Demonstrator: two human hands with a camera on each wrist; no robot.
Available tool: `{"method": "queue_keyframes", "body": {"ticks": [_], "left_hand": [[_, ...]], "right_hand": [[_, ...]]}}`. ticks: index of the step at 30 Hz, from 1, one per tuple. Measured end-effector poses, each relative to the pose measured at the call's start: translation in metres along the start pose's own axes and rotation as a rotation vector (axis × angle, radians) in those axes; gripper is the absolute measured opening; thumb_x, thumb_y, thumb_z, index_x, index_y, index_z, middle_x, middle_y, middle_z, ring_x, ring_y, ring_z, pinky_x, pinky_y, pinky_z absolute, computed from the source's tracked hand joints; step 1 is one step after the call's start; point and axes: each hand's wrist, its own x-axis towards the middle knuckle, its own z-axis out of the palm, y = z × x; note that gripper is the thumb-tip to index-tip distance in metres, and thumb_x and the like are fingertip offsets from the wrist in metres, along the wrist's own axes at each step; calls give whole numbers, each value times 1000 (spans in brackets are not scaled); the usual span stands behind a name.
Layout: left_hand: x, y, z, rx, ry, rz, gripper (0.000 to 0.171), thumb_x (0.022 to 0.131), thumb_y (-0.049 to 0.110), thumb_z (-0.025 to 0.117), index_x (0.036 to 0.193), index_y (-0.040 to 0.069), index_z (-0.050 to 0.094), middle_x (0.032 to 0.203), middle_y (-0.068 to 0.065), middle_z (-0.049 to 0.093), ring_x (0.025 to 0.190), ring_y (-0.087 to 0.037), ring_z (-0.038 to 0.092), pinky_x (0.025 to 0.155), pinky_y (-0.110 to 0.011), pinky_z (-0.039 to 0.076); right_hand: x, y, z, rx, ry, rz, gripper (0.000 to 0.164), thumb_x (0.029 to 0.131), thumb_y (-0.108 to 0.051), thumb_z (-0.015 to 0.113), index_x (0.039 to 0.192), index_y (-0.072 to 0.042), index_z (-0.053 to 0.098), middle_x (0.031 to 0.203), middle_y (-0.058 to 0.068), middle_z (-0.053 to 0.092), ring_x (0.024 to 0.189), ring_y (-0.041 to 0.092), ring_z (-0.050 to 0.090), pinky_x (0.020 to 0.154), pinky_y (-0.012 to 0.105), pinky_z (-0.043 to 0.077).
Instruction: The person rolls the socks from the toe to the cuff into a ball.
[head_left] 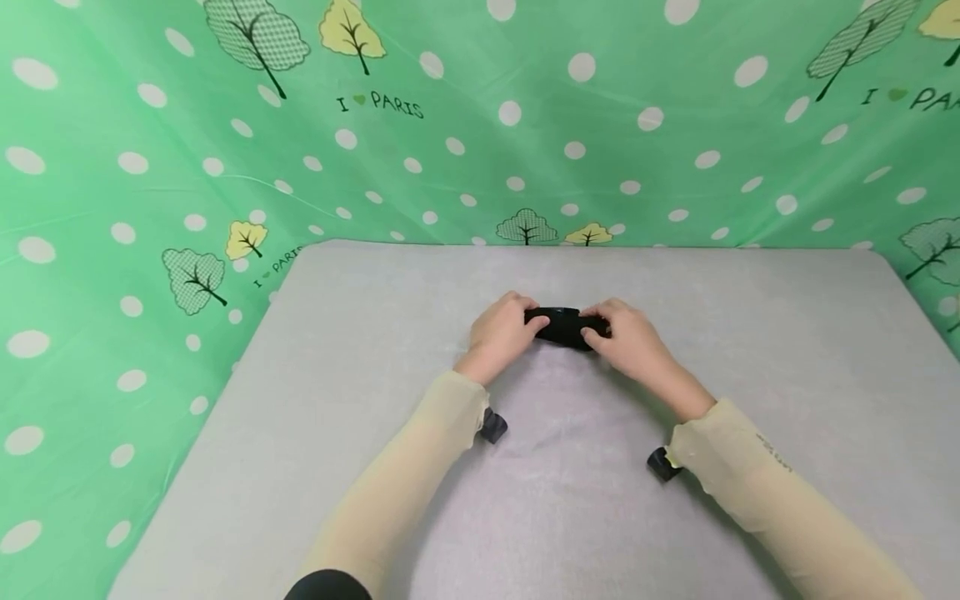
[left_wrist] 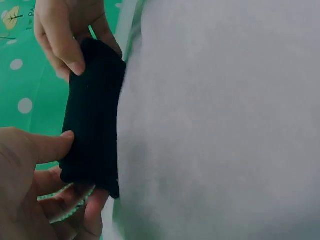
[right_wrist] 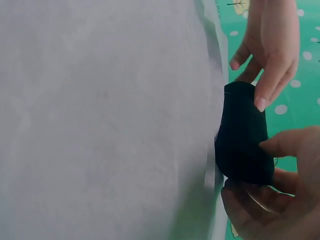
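Observation:
A short black bundle point(head_left: 564, 329), which looks like rolled or folded cloth, is held between both hands over the far middle of the table. My left hand point(head_left: 501, 332) grips its left end, thumb on the near face and the other fingers behind. At the right end, my right hand point(head_left: 632, 340) pinches it the same way. In the left wrist view the bundle point(left_wrist: 95, 115) has a matte, slightly fuzzy surface. The right wrist view shows the bundle point(right_wrist: 243, 135) with a rounded end and a few loose threads along one side.
A pale grey cloth point(head_left: 360, 333) covers the table, with slight wrinkles. Behind and to the left hangs a green curtain point(head_left: 420, 183) with white dots and printed trees. Small black devices point(head_left: 493, 426) sit at the wrists, by the cream sleeves point(head_left: 405, 467).

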Motion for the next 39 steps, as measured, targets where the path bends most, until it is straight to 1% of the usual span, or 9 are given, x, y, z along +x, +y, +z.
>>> {"method": "queue_keyframes", "body": {"ticks": [4, 10, 13, 17, 20, 30, 33, 35, 39], "left_hand": [[6, 5, 0, 24, -3, -43, 41, 98, 44, 60, 132, 21, 65, 132, 1, 60, 118, -17, 61, 94, -38, 54], [14, 8, -2, 48, -16, -75, 38, 97, 47, 60, 127, 25, 66, 128, 0, 67, 112, -20, 65, 84, -40, 55], [18, 8, -3, 59, -14, -86, 36, 95, 49, 61, 122, 26, 66, 123, -1, 69, 103, -21, 67, 76, -38, 55], [22, 9, -5, 55, -7, -106, 33, 94, 51, 63, 115, 26, 61, 113, -2, 71, 90, -21, 66, 66, -34, 50], [24, 9, -6, 44, -10, -112, 31, 94, 51, 63, 111, 26, 57, 108, -1, 70, 85, -19, 63, 63, -32, 47], [33, 10, -2, 3, 7, -143, 34, 94, 50, 63, 111, 22, 54, 109, -1, 67, 93, -19, 64, 75, -37, 52], [38, 10, -1, -5, 11, -159, 36, 94, 50, 63, 110, 20, 53, 106, -2, 65, 91, -20, 63, 75, -36, 51], [41, 10, 0, 1, 18, -162, 38, 94, 51, 63, 111, 19, 52, 106, -2, 64, 92, -20, 62, 81, -38, 50], [43, 10, 0, 0, 34, -162, 38, 93, 51, 64, 111, 20, 51, 110, 0, 60, 102, -22, 60, 95, -44, 45]], "right_hand": [[-2, -1, -1, -31, 60, -45, 27, 97, -15, 61, 122, -7, 58, 121, 24, 66, 99, 38, 65, 85, 53, 52], [-1, -3, 0, -100, 145, -107, 19, 95, -10, 66, 113, -4, 67, 117, 20, 67, 108, 39, 65, 90, 54, 52], [1, -3, 0, -140, 186, -129, 17, 93, -9, 69, 108, -2, 71, 114, 18, 67, 106, 38, 65, 89, 52, 53], [5, -2, -1, -186, 193, -133, 16, 92, -10, 70, 105, -2, 75, 110, 17, 68, 103, 36, 66, 87, 50, 53], [9, -1, -2, -200, 173, -120, 16, 93, -11, 69, 105, -2, 75, 110, 18, 69, 103, 37, 66, 88, 51, 53], [22, 6, -5, -187, 127, -89, 17, 95, -11, 66, 106, -1, 75, 109, 20, 70, 100, 37, 66, 85, 50, 53], [23, 5, -3, -189, 153, -127, 17, 95, -8, 65, 110, -3, 73, 112, 18, 69, 101, 35, 66, 86, 50, 53], [22, 3, -2, -191, 178, -165, 18, 95, -7, 64, 111, -5, 72, 113, 16, 68, 103, 35, 66, 88, 50, 53], [19, -2, -1, -213, 169, -198, 26, 92, -20, 71, 114, -5, 70, 115, 15, 68, 110, 36, 64, 95, 53, 51]]}}
